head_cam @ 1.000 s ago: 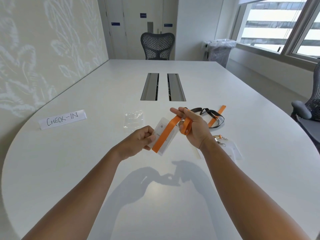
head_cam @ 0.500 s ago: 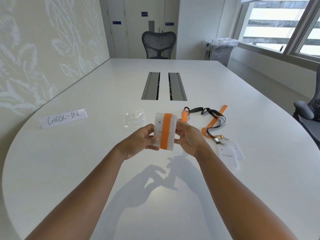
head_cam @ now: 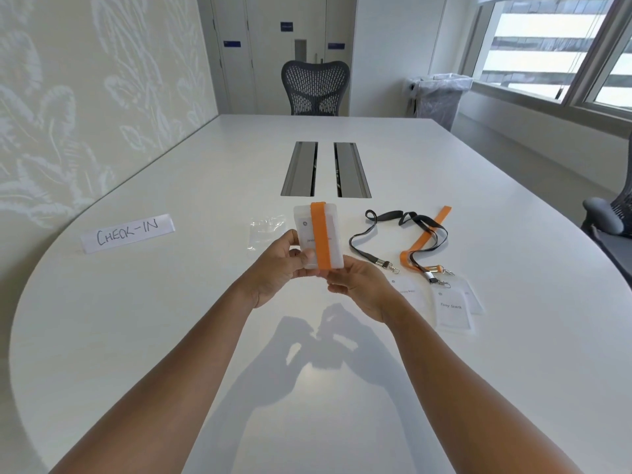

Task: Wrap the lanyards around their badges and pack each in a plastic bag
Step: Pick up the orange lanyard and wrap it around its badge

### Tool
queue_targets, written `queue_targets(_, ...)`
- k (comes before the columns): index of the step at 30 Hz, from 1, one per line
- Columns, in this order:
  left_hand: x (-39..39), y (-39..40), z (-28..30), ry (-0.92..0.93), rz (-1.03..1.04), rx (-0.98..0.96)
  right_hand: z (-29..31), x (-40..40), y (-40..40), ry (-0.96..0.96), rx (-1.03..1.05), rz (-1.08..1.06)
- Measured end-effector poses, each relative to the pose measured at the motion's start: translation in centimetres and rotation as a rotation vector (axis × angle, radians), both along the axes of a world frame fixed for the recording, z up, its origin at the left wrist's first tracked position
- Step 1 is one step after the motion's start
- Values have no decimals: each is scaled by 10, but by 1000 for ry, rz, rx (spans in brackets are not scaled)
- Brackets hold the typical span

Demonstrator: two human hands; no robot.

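A clear badge (head_cam: 304, 234) stands upright above the table, with an orange lanyard (head_cam: 320, 239) wound lengthwise around it. My left hand (head_cam: 280, 268) grips its left edge. From below, my right hand (head_cam: 359, 285) holds its lower right corner. A clear plastic bag (head_cam: 265, 230) lies flat on the table just behind my left hand. To the right lie a black lanyard (head_cam: 369, 258), another orange lanyard (head_cam: 427, 234) and two badges (head_cam: 451, 309), one partly hidden by my right wrist.
A paper sign reading CHECK-IN (head_cam: 128, 232) lies at the left. Two metal cable slots (head_cam: 325, 169) run down the middle of the white table (head_cam: 171, 336). A mesh chair (head_cam: 316, 87) stands at the far end and another chair (head_cam: 612, 220) at the right edge.
My right hand finished winding the orange lanyard around the badge and dropped to its lower corner. The badge has turned upright and moved slightly away from me.
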State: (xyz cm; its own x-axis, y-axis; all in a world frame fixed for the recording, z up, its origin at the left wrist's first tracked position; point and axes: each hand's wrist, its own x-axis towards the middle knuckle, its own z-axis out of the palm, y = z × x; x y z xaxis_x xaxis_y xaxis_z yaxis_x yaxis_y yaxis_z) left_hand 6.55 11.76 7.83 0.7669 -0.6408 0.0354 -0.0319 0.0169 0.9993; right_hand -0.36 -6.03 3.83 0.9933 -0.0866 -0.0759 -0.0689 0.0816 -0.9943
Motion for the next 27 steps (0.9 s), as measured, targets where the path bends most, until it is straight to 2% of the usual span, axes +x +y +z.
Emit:
queue_targets(3, 2, -2, 4, 13, 49, -21, -4, -3, 5, 5, -196, -16)
queue_targets(9, 10, -6, 5, -7, 207, -9, -3, -13, 12, 48, -286, 63)
queue_targets(12, 14, -7, 3, -54, 299, 58, 0, -18, 11, 61, -310, 104)
queue_targets(22, 14, -7, -16, -292, 376, 338, 18, -16, 4, -46, -85, 109)
queue_targets(27, 3, -9, -19, -396, 301, 432, 29, -8, 7, 2, 12, -75)
